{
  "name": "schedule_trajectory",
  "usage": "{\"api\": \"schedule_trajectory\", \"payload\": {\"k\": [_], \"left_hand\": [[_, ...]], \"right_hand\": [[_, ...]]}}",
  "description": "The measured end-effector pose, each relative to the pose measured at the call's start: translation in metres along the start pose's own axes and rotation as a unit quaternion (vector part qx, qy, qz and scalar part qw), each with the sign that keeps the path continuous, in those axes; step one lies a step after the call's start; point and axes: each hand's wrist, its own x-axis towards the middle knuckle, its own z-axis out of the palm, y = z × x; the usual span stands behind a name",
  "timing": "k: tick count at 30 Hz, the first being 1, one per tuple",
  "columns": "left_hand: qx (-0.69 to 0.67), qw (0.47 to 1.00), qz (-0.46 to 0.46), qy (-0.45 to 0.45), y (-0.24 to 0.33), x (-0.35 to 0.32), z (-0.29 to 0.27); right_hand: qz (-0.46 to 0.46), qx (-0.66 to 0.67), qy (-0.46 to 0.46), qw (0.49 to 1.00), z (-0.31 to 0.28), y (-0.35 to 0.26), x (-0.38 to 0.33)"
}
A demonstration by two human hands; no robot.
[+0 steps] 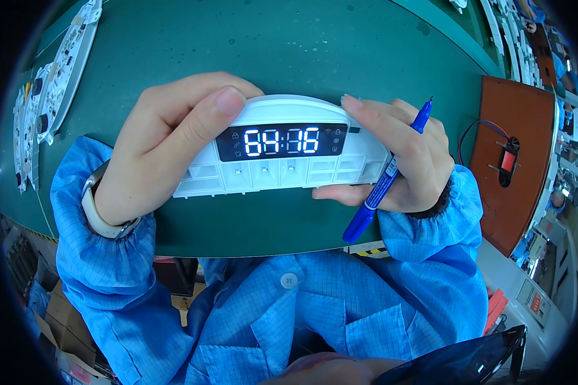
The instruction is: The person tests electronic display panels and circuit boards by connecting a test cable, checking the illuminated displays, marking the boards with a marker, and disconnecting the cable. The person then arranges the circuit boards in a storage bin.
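Between my two hands is a white plastic control panel [270, 174] with a curved top edge and a lit black display [282, 142]. Its lower part has several moulded recesses. My left hand [173, 131] grips the panel's left end, thumb on the front near the top edge; the other fingers are mostly hidden behind. Around the right end, my right hand [404, 151] holds the panel with a finger at the top edge and the thumb below. A blue marker pen [380, 189], its tip bare and pointing up, is also tucked between my right hand's fingers.
The green tabletop [289, 58] lies under my hands. Several white panels with parts on them [64, 77] lie at the far left. On the right sits a brown board [514, 154] bearing a small red and black device [508, 157] with wires. More white strips [501, 38] line the far right.
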Motion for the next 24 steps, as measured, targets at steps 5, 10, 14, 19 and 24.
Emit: {"api": "schedule_trajectory", "payload": {"k": [5,10,14,19,24], "left_hand": [[0.017,1.000,-0.009,0.004,-0.0002,-0.0001,-0.0001],[0.014,1.000,-0.016,0.000,-0.0002,-0.0005,-0.0013],[0.008,1.000,-0.016,0.000,-0.0010,-0.0006,-0.0011],[0.009,1.000,-0.026,-0.001,-0.0012,-0.0013,-0.0022],[-0.010,1.000,-0.008,-0.005,-0.0021,-0.0009,-0.0022]], "right_hand": [[0.006,0.007,-0.001,1.000,0.0006,-0.0004,-0.0010],[-0.002,0.001,0.007,1.000,0.0018,0.0014,-0.0006],[-0.014,0.004,0.011,1.000,0.0024,0.0024,-0.0002],[-0.013,-0.003,0.012,1.000,0.0026,0.0021,0.0000],[-0.013,0.002,0.010,1.000,0.0028,0.0019,-0.0003]]}}
